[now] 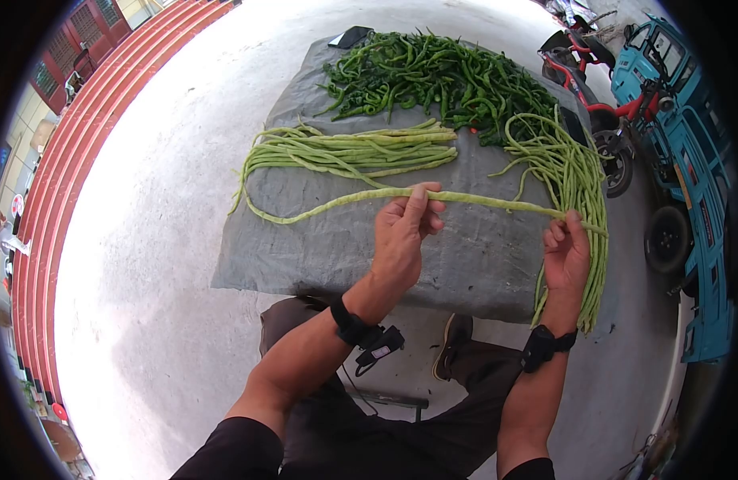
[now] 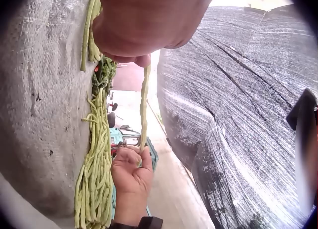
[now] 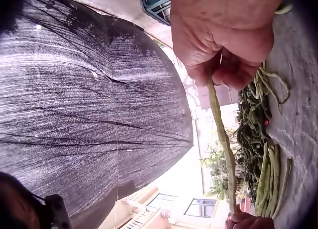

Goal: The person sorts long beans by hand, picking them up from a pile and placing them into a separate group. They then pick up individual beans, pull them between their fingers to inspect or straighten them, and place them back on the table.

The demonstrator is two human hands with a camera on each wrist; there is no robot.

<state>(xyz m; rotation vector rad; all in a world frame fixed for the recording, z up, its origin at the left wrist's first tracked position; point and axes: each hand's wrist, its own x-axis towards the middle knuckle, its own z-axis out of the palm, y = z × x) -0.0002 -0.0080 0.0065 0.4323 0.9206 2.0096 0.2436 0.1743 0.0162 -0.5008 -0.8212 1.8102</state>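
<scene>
Between both hands a long pale-green yardlong bean [image 1: 497,202] is stretched over the grey-covered table [image 1: 337,256]. My left hand [image 1: 401,240] pinches it with thumb and fingers near its middle, and its tail curves away to the left. Toward the other end, my right hand [image 1: 567,260] pinches the bean between thumb and fingers. Behind the left hand lies a neat bundle of yardlong beans [image 1: 353,152]. Close beside the right hand, a looser heap of beans [image 1: 581,180] hangs over the table's front edge. In the right wrist view, the bean [image 3: 223,137] runs straight between the hands.
A broad pile of green chili peppers [image 1: 441,76] covers the table's far side. Dark flat objects [image 1: 351,37] lie at its edges. To the right stand a red vehicle [image 1: 581,80] and a blue three-wheeler [image 1: 697,192]. Red steps [image 1: 89,144] rise at left.
</scene>
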